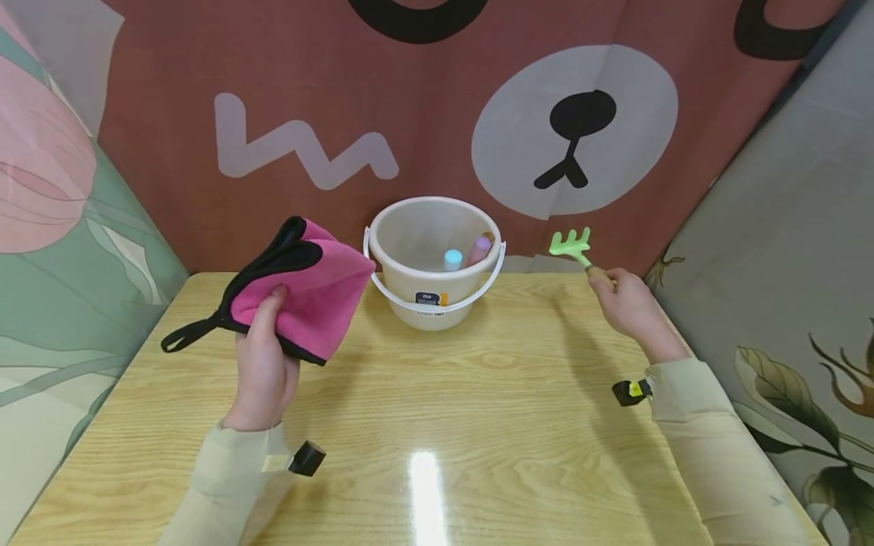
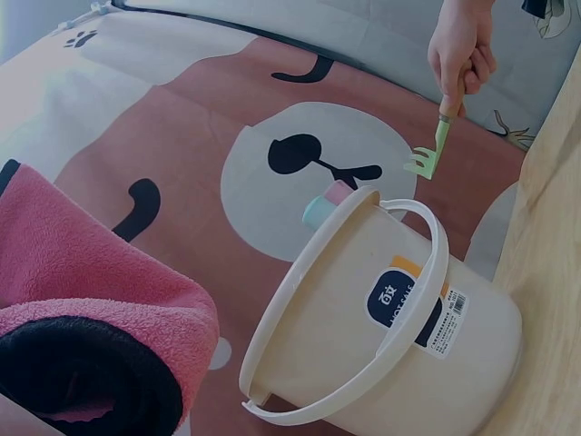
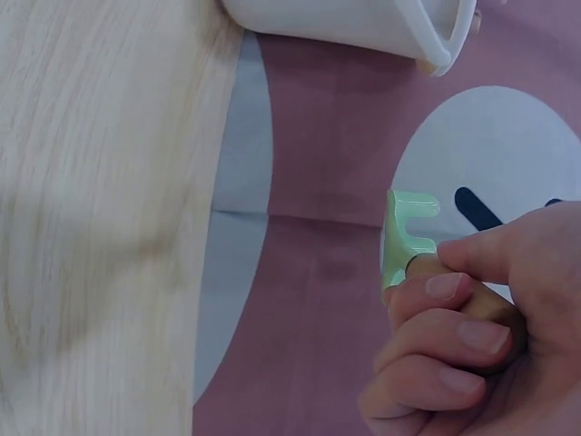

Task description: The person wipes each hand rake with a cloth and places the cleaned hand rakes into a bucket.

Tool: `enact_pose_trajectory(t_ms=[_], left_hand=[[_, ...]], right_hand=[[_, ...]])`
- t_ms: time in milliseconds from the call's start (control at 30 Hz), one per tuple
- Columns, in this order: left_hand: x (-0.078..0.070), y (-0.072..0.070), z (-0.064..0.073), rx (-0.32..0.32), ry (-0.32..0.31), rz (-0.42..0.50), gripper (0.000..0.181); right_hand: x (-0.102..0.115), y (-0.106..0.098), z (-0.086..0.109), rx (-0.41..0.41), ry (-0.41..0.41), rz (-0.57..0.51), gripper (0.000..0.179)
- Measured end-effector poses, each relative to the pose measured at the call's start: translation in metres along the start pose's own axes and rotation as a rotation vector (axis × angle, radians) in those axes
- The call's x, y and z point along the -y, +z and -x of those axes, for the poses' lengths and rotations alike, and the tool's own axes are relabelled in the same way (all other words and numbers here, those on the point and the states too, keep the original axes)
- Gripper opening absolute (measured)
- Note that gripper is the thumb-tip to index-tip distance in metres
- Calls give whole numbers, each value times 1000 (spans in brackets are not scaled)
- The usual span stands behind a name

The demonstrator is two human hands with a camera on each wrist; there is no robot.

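A folded pink cloth (image 1: 334, 284) with black edging and a black hanging loop is held up by my left hand (image 1: 266, 371), thumb pressed on its near face. My right hand (image 1: 631, 307) grips the wooden handle of a small green rake (image 1: 570, 244), its tines pointing up and away; the right wrist view shows the fingers curled round the handle (image 3: 472, 309). Between the hands, at the table's back edge, stands a cream bucket (image 1: 437, 292) with a white handle. Inside it are a blue-capped item (image 1: 453, 261) and a purple-topped pink item (image 1: 480, 249), their lower parts hidden.
The wooden table (image 1: 478, 402) carries the bucket near its far edge. Behind it hangs a brown curtain (image 1: 307, 76) with a cartoon bear face. Patterned fabric (image 1: 799, 250) closes the right side, and a leafy sheet (image 1: 61, 303) the left.
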State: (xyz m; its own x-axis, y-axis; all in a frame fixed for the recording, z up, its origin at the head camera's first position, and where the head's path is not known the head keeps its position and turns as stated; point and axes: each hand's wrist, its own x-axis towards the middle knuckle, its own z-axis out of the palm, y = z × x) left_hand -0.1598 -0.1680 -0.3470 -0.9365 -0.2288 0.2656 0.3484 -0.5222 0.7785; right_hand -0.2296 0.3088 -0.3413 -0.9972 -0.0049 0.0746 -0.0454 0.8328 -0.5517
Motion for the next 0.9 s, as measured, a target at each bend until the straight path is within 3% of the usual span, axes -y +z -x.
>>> enact_pose_trajectory(t_ms=[467,900], left_hand=[[1,0,0,-21,5,15,30],[3,-1,-1,-33,23,37,31]], right_hand=[[28,-6,11,16,-1,9,68],[50,-9,19,8,-53,22,66]])
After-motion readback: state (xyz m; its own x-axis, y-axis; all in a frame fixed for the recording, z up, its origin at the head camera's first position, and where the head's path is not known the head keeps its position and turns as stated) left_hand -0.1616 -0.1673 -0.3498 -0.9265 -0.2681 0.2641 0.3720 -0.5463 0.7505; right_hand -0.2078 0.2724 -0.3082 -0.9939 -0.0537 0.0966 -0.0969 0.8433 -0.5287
